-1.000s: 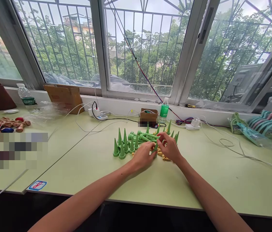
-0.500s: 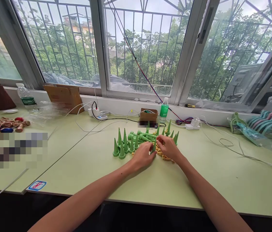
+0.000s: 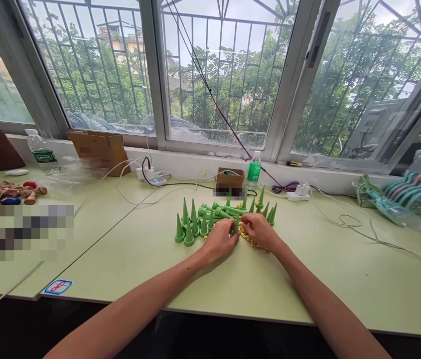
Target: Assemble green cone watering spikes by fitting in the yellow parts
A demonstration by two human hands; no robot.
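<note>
My left hand is closed around a green cone-shaped plant watering spike, which stands point up between its fingers. Just right of that spike is my right hand, its fingers pressed together over a pile of small yellow plastic parts. What those fingers pinch, if anything, is hidden. Several more green spikes stand upright left of my hands, and others stand behind my right hand. A heap of green spikes with ribbed collars lies on its side behind my left hand.
Along the back stand a small brown box, a water bottle and power strips with white cables. Wooden toys lie on the left table. Teal hangers are at the far right.
My right hand has come down and slightly left, beside the green spike. The left hand has shifted a little left, its spike now more upright.
</note>
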